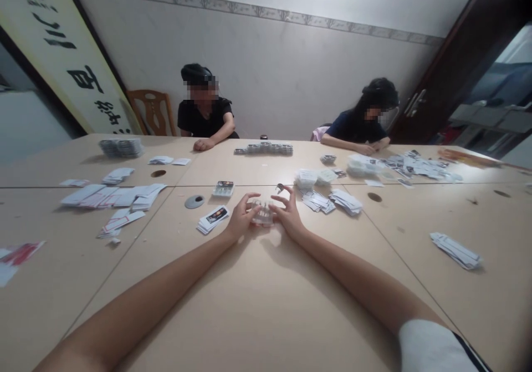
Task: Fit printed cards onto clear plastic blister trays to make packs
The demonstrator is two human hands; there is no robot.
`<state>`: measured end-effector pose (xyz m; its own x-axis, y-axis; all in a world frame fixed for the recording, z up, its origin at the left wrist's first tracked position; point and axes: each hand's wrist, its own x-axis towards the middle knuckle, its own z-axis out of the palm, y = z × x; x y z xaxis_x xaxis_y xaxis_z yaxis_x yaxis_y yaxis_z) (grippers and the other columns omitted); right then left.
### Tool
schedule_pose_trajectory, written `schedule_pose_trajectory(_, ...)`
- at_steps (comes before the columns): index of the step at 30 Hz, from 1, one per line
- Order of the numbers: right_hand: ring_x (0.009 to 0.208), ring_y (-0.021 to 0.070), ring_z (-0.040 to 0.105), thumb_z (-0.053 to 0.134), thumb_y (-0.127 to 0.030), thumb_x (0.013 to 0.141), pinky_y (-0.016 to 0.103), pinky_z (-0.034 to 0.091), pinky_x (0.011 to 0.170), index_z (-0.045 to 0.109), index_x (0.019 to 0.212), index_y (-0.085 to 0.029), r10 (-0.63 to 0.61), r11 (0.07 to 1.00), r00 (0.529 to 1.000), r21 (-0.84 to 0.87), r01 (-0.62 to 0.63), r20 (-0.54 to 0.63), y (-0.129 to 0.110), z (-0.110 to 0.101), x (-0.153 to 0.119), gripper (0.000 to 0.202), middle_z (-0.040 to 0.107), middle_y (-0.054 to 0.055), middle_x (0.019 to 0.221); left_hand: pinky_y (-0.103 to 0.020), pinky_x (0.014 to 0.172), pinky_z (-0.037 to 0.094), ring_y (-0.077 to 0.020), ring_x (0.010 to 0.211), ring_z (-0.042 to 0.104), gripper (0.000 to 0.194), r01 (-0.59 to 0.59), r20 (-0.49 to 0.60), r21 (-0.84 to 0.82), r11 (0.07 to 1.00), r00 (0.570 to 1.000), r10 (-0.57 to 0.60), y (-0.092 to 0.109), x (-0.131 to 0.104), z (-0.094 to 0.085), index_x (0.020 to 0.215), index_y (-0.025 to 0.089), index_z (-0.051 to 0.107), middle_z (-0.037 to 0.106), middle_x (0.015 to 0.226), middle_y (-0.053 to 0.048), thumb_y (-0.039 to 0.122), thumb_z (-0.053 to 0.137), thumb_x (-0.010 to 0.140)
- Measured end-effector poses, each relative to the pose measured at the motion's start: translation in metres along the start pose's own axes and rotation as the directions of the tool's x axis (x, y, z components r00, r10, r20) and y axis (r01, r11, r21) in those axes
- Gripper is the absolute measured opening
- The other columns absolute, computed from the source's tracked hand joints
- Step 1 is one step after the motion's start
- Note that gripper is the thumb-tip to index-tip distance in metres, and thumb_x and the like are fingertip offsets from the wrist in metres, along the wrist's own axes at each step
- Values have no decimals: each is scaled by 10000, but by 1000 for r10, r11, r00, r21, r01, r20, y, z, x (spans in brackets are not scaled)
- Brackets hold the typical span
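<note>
Straight ahead of me, a small clear plastic case sits between my two hands, low over the table. My left hand grips its left side with thumb and fingers. On the other side, my right hand has its thumb against the case, with the index finger raised. A small dark rounded thing shows by that fingertip; I cannot tell what it is. Left of my hands lie a stack of printed cards and a filled clear case with a dark label. What the held case contains is too blurred to name.
Stacked clear cases and folded white papers lie right of my hands. More paper piles spread at left. Two people sit across the table, near a row of packed cases and scattered cards. A grey grommet is set in the tabletop.
</note>
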<state>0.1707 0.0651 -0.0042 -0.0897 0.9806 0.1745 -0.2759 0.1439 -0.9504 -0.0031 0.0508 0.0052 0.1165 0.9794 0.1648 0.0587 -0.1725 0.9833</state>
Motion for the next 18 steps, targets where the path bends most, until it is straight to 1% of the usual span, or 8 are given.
schedule_pose_trajectory(3, 888, 164, 677, 802, -351, 726, 285, 588, 670, 506, 1198, -288, -156, 987, 984, -37, 154, -82, -24, 2, 6, 561, 571, 63, 1270, -205, 422, 540, -200, 719, 720, 535, -45, -31, 21, 999, 998, 45, 24, 6, -6, 1191, 190, 508, 674, 878, -39, 481, 709, 790)
schedule_pose_trajectory(5, 907, 165, 648, 760, -338, 762, 278, 579, 679, 567, 1093, -259, -278, 961, 953, -43, 274, -118, -51, 5, 12, 392, 606, 51, 1191, -194, 400, 527, -208, 705, 731, 513, -84, -41, 32, 996, 996, 85, 55, 14, -12, 1142, 187, 502, 683, 881, -48, 478, 723, 782)
schedule_pose_trajectory(7, 876, 173, 640, 714, -310, 791, 293, 581, 678, 617, 992, -232, -390, 921, 912, -32, 389, -128, -86, 11, 19, 237, 655, 39, 1005, -186, 409, 532, -220, 714, 747, 491, -127, -31, 36, 991, 991, 129, 95, 22, -18, 1120, 184, 503, 699, 892, -63, 463, 732, 788)
schedule_pose_trajectory(9, 850, 170, 648, 678, -262, 796, 308, 587, 705, 645, 932, -220, -502, 862, 852, -6, 507, -146, -124, 18, 22, 146, 662, 17, 883, -204, 437, 561, -237, 728, 763, 494, -173, 8, 29, 985, 985, 172, 140, 25, -23, 1132, 185, 506, 721, 942, -81, 440, 748, 785)
schedule_pose_trajectory(13, 879, 130, 682, 619, -197, 788, 279, 578, 768, 627, 884, -221, -670, 701, 689, 70, 710, -277, -190, 34, 12, 99, 687, -17, 884, -267, 568, 646, -227, 797, 767, 542, -264, 62, -7, 965, 963, 264, 214, 11, -27, 1177, 205, 500, 740, 1009, -71, 331, 811, 751)
schedule_pose_trajectory(15, 786, 124, 701, 604, -130, 746, 262, 576, 696, 631, 853, -210, -708, 616, 616, 123, 778, -346, -212, 40, 3, 137, 692, -28, 795, -255, 545, 644, -199, 757, 751, 525, -306, 49, -86, 948, 949, 311, 236, -4, -26, 1155, 201, 510, 740, 970, -52, 276, 823, 740)
schedule_pose_trajectory(17, 675, 116, 697, 597, -93, 708, 245, 564, 629, 635, 817, -202, -711, 572, 590, 173, 802, -382, -225, 44, -8, 159, 685, -40, 706, -247, 537, 647, -174, 725, 733, 494, -346, 42, -116, 931, 935, 352, 247, -21, -23, 1153, 209, 521, 730, 906, -21, 253, 820, 762)
schedule_pose_trajectory(18, 644, 115, 693, 600, -86, 697, 241, 560, 612, 640, 809, -197, -706, 563, 593, 200, 801, -387, -230, 45, -14, 163, 683, -41, 685, -234, 522, 642, -165, 715, 727, 472, -364, 40, -110, 925, 928, 370, 249, -29, -21, 1155, 216, 527, 725, 893, -11, 256, 813, 782)
